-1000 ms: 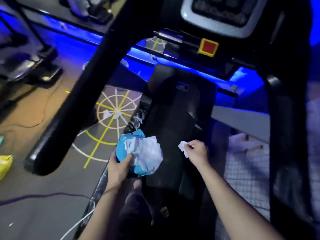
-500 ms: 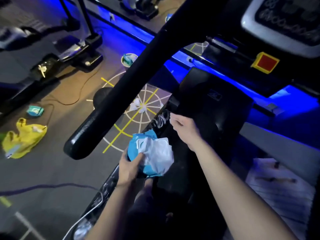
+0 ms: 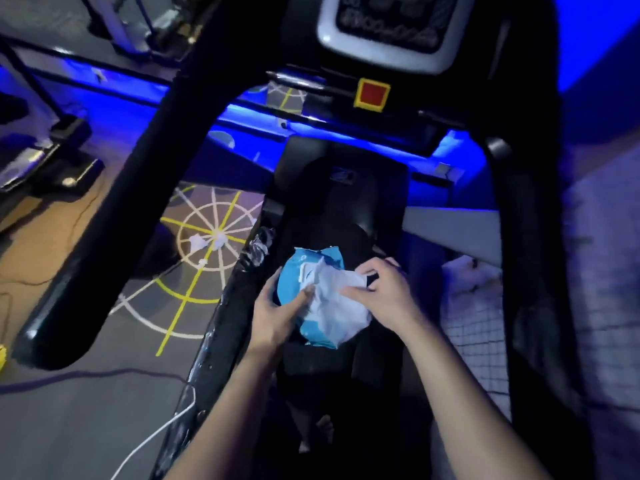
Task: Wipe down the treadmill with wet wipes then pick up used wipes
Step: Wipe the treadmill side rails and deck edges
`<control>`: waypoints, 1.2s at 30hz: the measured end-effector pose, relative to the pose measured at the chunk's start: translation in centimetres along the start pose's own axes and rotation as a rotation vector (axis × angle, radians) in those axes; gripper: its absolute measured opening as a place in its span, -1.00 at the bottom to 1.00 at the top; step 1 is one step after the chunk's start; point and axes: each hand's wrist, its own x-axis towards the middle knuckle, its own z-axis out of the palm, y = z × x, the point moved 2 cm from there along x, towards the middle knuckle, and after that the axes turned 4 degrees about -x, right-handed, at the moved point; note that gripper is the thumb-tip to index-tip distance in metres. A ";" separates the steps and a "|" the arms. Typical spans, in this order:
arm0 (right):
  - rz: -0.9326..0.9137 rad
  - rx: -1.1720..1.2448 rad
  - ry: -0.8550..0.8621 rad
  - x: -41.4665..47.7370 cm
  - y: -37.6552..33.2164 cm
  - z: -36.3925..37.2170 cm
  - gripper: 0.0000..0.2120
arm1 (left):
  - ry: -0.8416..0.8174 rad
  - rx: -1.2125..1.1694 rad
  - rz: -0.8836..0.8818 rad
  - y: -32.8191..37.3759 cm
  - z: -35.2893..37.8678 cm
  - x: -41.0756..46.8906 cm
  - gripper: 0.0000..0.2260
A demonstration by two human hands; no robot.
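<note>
Blue-lit gym, treadmill deck (image 3: pixel 346 209) below. My right hand (image 3: pixel 384 296) has returned to the wipes pack (image 3: pixel 294 271) my left hand (image 3: pixel 277 313) grips. Its fingers (image 3: pixel 372 271) seem to pinch the white wipe (image 3: pixel 332 303), so wiping continues. Used wipes (image 3: pixel 204 242) lie on the floor (image 3: pixel 86 393), off the deck's left edge.

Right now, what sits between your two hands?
In the head view, a blue wet-wipe pack with a crumpled white wipe on top: the left hand grips the pack, the right hand pinches the wipe.

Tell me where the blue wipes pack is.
Head view, centre: the blue wipes pack sits in the left hand above the treadmill deck, with the right hand pinching the white wipes bunched on its top.
</note>
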 end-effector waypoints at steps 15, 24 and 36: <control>0.259 0.218 0.559 -13.7 15.2 -12.0 -0.97 | -0.418 0.070 -0.185 -4.8 15.9 -9.5 -0.52; 0.350 0.674 0.746 -14.9 16.2 -18.4 -0.87 | -0.367 0.054 -0.175 -4.5 16.3 -9.0 -0.50; 0.114 -0.261 0.781 -5.4 14.5 -26.4 -0.87 | -0.257 0.086 -0.127 -3.6 12.4 -4.1 -0.53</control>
